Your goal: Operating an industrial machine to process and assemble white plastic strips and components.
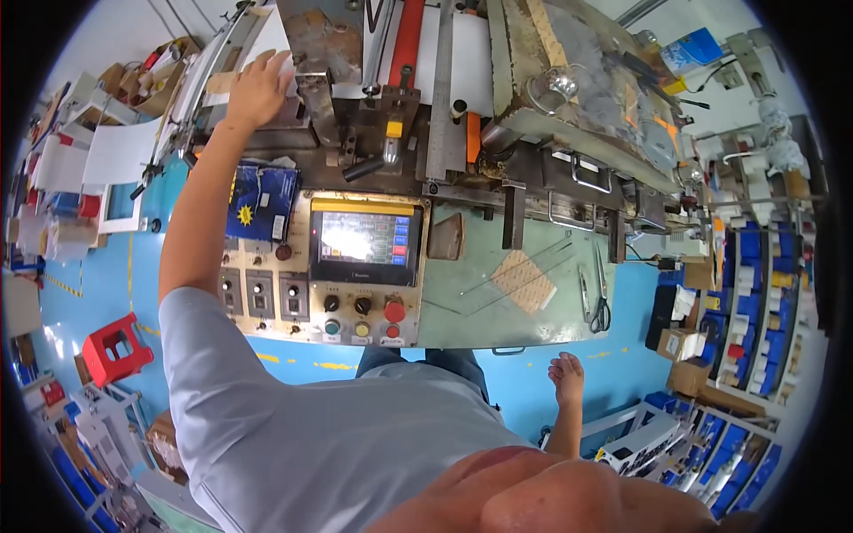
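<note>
The person's left hand (259, 89) is stretched out to the far left of the machine, over a white sheet (273, 34) beside an upright metal block (316, 102). The arm runs long and nearly straight, presumably because the sheet lies beyond the control panel (302, 330) and has to be reached past it. That panel sits at the near edge with its screen (369, 242) and red button (394, 309) facing the person, a placing that seems meant for quick use. The scissors (601, 306) lie on the right of the green bench (498, 327), likely parked there to be handy yet out of the way; a tan card (524, 282) lies to their left (set askew, with thin rods near it).

The white sheet is at the left hand, under or just behind its fingers, and well apart from the right hand (567, 377). The left fingers are extended and slightly bent; so near the curved rim of the view, one cannot tell whether they pinch the sheet or merely rest on it. The right hand hangs beyond the bench's near edge, its fingers loosely curled, with nothing visible in them.
</note>
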`<state>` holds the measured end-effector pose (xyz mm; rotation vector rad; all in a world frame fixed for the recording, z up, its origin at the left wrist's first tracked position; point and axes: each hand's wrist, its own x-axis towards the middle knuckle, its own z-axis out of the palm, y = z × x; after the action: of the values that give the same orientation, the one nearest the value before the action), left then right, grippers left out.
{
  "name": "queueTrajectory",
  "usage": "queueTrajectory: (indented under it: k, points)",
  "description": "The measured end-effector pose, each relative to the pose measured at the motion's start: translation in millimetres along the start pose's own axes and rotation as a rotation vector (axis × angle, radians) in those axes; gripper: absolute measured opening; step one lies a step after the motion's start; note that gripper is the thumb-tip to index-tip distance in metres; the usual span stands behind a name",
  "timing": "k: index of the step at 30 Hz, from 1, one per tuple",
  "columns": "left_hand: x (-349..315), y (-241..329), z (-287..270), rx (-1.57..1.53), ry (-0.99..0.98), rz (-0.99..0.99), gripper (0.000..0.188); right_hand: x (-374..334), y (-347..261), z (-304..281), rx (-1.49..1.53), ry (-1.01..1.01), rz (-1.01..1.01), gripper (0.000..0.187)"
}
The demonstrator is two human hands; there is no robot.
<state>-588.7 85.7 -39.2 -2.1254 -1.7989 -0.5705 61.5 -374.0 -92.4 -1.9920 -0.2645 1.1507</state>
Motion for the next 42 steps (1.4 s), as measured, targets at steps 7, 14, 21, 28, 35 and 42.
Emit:
queueTrajectory:
  k: [7, 14, 21, 28, 35, 42]
  points:
    - [7.0, -23.9, 18.3, 0.081, -0.203, 0.05, 0.047, -23.5, 17.3, 3.3, 0.008, 0.025, -0.021, 0.02]
    - [0.0, -44.7, 18.0, 0.068, -0.031, 0.026, 0.045, -22.5, 26.4, -9.0, 0.009, 0.032, 0.033, 0.024]
    - [38.5, -65.6, 16.6, 0.098, -0.349, -0.074, 0.043, -34.0, 64.6, -47.1, 0.065, 0.121, 0.045, 0.024]
    - [35.9, -92.9, 9.9, 0.222, -0.331, 0.123, 0.043, -64.6, 94.5, -40.4, 0.067, 0.178, 0.124, 0.026]
    - [38.6, -81.3, -5.9, 0.355, -0.477, 0.018, 0.043, -76.2, 104.3, -37.7, 0.035, 0.224, 0.111, 0.03]
    - [-0.2, -98.2, -7.6, 0.321, -0.259, -0.103, 0.044, -63.0, 111.8, -82.9, 0.038, 0.189, 0.095, 0.028]
